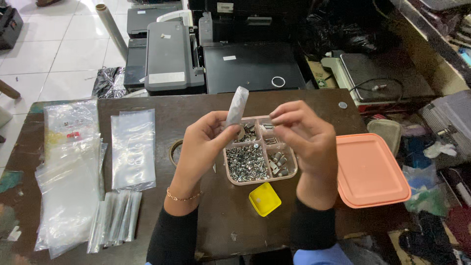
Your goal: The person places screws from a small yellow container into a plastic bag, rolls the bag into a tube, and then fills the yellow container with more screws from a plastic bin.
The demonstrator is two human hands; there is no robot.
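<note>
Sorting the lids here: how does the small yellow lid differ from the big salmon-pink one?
The yellow lid is much smaller than the salmon-pink lid. The yellow lid lies wholly on the dark table, just in front of the divided tray; the salmon-pink lid sits at the table's right edge and juts past it. Both are squarish plastic with rounded corners, and neither hand touches them.

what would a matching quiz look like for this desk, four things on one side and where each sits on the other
Things:
1. small plastic bag
2. yellow lid
3. pink lid
4. flat clear bags

Places:
A. on the table at the far right, beside the tray
B. held up in the left hand
C. lying on the left part of the table
D. on the table just in front of the divided tray of screws

Pairs: 1-B, 2-D, 3-A, 4-C
</note>
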